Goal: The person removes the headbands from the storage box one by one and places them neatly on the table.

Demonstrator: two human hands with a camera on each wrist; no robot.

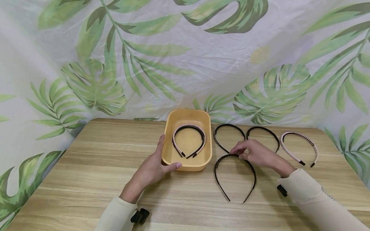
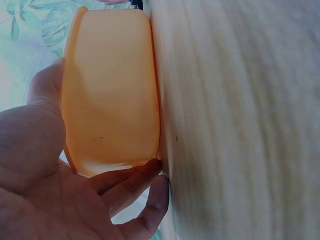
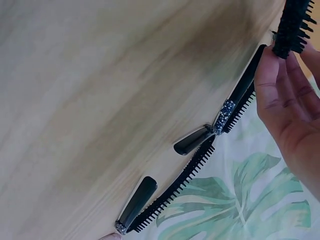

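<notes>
A yellow plastic box (image 1: 167, 154) holds a pink headband (image 1: 174, 136) and a black headband (image 1: 199, 150), one lying over the other. My left hand (image 1: 150, 170) grips the box's near left corner, thumb at the front rim and fingers along the side. In the left wrist view, fingertips reach down the box wall (image 2: 112, 95) to the tabletop. My right hand (image 1: 254, 154) pinches another black toothed headband (image 1: 216, 171) at the top of its arch, its ends pointing toward me. The right wrist view shows part of this held headband (image 3: 292, 27) between thumb and fingers.
Behind my right hand lie two black headbands, one to the left (image 1: 228, 125) and one to the right (image 1: 264, 128). A pink headband (image 1: 313, 146) lies farther right. A leaf-print cloth (image 1: 162, 80) hangs behind the wooden table (image 1: 95, 173).
</notes>
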